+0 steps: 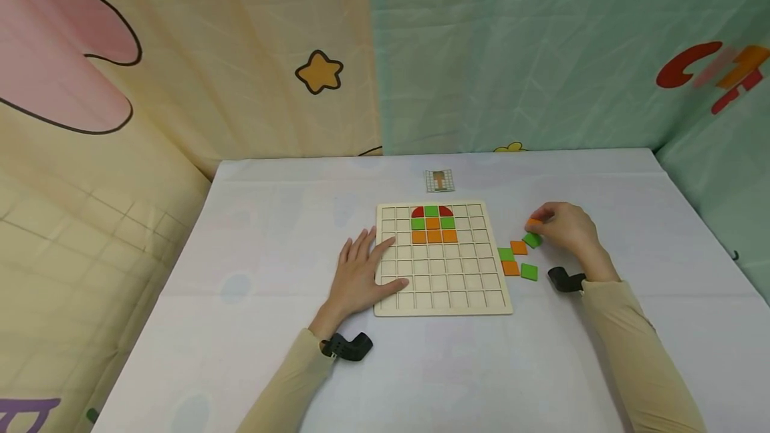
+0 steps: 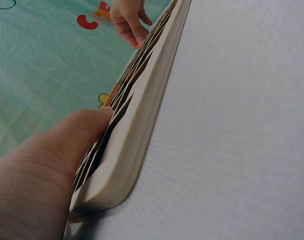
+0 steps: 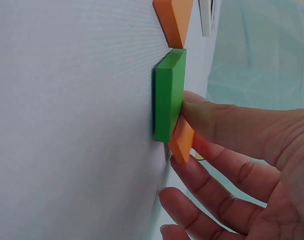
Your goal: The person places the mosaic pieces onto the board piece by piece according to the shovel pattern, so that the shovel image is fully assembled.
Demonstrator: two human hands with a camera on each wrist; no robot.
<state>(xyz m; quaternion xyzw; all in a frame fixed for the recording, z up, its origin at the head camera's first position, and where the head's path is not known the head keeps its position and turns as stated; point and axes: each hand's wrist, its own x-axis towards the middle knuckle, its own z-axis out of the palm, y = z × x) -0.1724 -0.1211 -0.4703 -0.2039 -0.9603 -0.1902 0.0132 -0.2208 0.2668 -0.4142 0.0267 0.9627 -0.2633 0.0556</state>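
Note:
My left hand [image 1: 359, 277] lies spread at the left edge of a wooden grid board [image 1: 445, 302], its thumb and a finger resting on the board. Set in the upper part of the board are two red rounded pieces [image 1: 418, 212] with green and orange square tiles [image 1: 434, 236] between and below them. To the right of the board, my right hand [image 1: 565, 226] pinches an orange tile [image 3: 182, 141] between thumb and fingers. Right beside that tile is a green tile [image 3: 167, 97] on the table.
Several loose green and orange tiles [image 1: 529, 272] lie by the board's right edge. A small picture card [image 1: 440, 181] with a grid sits behind the board. Patterned curtains [image 1: 517, 52] hang behind the white table [image 1: 271, 232].

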